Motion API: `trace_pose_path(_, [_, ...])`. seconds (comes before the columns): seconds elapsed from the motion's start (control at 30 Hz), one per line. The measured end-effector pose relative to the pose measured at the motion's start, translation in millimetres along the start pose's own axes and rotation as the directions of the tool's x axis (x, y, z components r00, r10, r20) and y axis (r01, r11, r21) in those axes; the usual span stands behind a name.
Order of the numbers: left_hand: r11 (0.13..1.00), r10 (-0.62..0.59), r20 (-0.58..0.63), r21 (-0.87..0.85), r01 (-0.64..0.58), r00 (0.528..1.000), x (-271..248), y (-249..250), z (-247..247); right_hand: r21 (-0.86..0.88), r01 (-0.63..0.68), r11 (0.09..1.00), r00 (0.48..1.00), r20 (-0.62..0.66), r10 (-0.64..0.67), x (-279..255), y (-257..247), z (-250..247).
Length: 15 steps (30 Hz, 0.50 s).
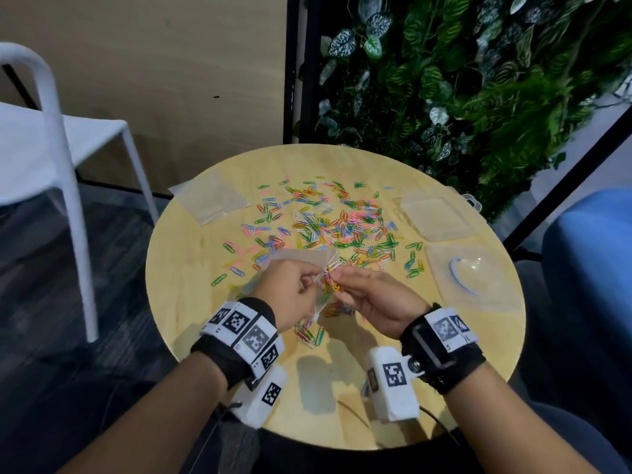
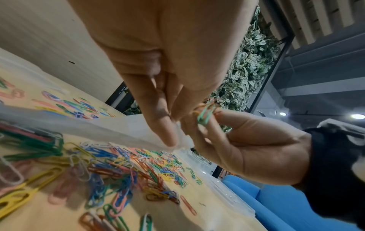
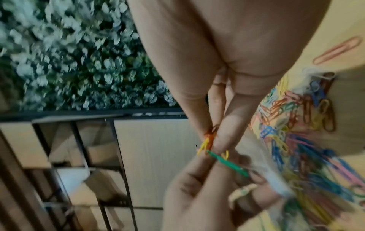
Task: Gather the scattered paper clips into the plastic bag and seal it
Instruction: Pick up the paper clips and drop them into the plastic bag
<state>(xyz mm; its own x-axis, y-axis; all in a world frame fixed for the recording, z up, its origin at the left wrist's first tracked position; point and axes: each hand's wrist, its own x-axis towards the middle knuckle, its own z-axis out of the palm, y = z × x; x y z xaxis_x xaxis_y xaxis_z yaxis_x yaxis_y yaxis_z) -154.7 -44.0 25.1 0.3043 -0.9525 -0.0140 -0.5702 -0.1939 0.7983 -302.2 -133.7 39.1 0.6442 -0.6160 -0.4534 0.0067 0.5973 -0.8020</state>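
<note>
The small bunch of coloured wire paper clips (image 1: 331, 281) sits pinched between the thumb and fingertips of the right hand (image 1: 374, 304), held in the air over the near part of the table, right at the mouth of the thin clear plastic bag (image 1: 309, 260). The left hand (image 1: 290, 292) pinches that bag by its upper edge, thumb and fingers pressed together on the film, just beside the right fingertips; the two grips almost touch. Below the left pinch the bag hangs limp, and some clips already seem to lie in its lower part, though the film blurs them.

I judge the clips to be light, stiff and smooth-coated, so a loose pinch lets single ones slide out; they also hook into each other, which helps a bunch travel together. They are best taken across the middle of the bunch. The bag is soft and slippery film that collapses on itself, so it should be held at one lip of the opening, leaving the other lip free to gape, and later along the strip at the mouth for sealing.

Beyond both grips, farther from the person, the many scattered coloured clips (image 1: 328, 224) cover the round pale wooden table (image 1: 191, 268). Well to the far left of them lies a second flat clear bag (image 1: 210, 200); to the right lie two shallow clear plastic trays (image 1: 436, 215).
</note>
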Motion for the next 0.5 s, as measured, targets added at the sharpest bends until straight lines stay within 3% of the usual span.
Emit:
trace_pose_path(0.13, [1.000, 0.022, -0.032, -0.019, -0.023, 0.999, 0, 1, 2, -0.088, 0.047, 0.995, 0.994, -0.091, -0.055, 8, 11, 8])
trace_pose_path(0.2, [0.999, -0.004, -0.014, -0.038, 0.004, 1.000, 0, 1, 3, -0.142, 0.032, 0.989, 0.997, -0.069, -0.042, 10, 13, 10])
trace_pose_path(0.33, [0.999, -0.022, 0.022, -0.045, 0.023, 1.000, 0, 8, 4, -0.391, 0.083, 0.917, 0.991, -0.064, -0.117, 10, 16, 13])
trace_pose_path(0.37, [0.999, -0.017, 0.021, -0.051, 0.018, 1.000, 0, 10, 4, -0.554, 0.145, 0.820, 0.974, -0.066, -0.217, 10, 14, 13])
trace_pose_path(0.43, [0.998, -0.003, -0.001, -0.065, 0.003, 1.000, 0, 10, 3, -0.882, 0.214, 0.419, 0.917, 0.034, -0.397, 8, 11, 14])
trace_pose_path(0.47, [0.998, -0.001, -0.011, -0.064, 0.000, 1.000, 0, 9, 2, -0.952, 0.211, 0.222, 0.905, 0.105, -0.411, 7, 9, 15])
trace_pose_path(0.5, [0.998, -0.006, -0.017, -0.060, 0.005, 1.000, 1, 8, 1, -0.971, 0.206, 0.125, 0.910, 0.143, -0.390, 5, 6, 19])
